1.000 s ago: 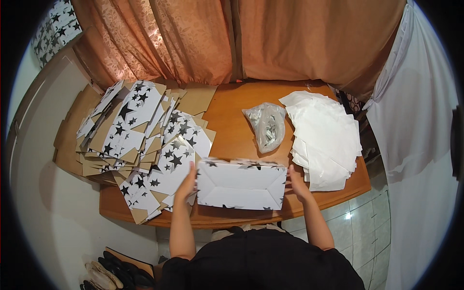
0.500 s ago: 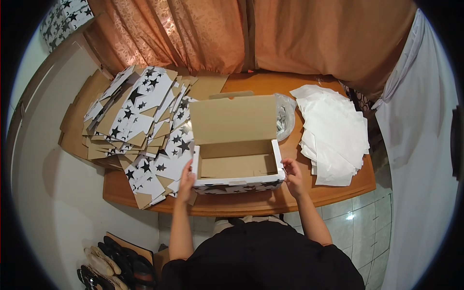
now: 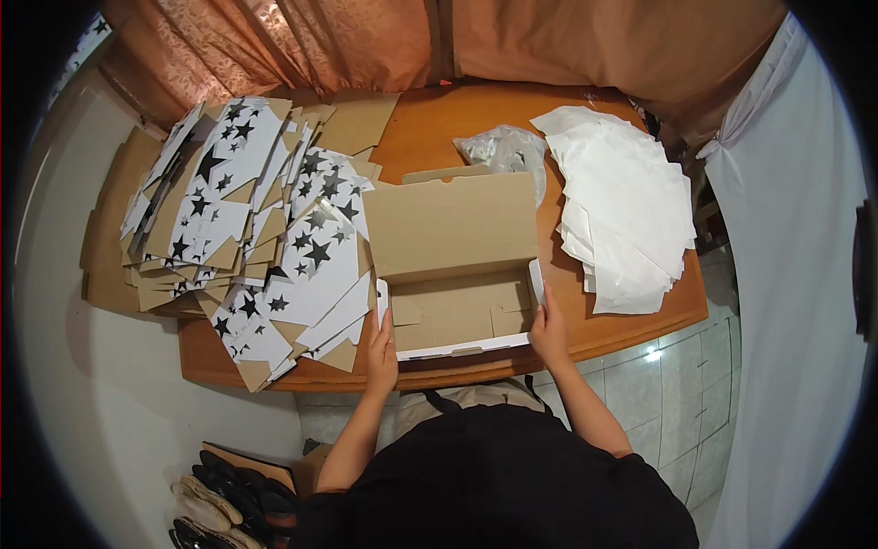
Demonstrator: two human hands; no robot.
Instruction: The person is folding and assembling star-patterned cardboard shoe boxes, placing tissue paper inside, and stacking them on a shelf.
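Observation:
An open cardboard box (image 3: pixel 455 224) stands in front of me at the near edge of the table, its flap lid raised at the back. Plain brown board lines it, and nothing lies inside. White shows along its rim. My left hand (image 3: pixel 382 355) is closed on the left side wall near the front corner. On the opposite wall, my right hand (image 3: pixel 550 335) grips the right side, fingers along the outside. Behind the lid sits a clear plastic bag (image 3: pixel 512 151) with small greyish contents I cannot make out.
Flat box blanks (image 3: pixel 208 165) with black stars on white are piled loosely at the left. White paper sheets (image 3: pixel 626 215) lie stacked at the right of the wooden table (image 3: pixel 421 128). Orange curtains (image 3: pixel 567 46) hang behind. Shoes (image 3: pixel 229 494) are on the floor at lower left.
The box has turned and tilted slightly, so its starred front wall no longer shows. Both hands have shifted along its sides. My view has moved, and more of the plastic bag is visible.

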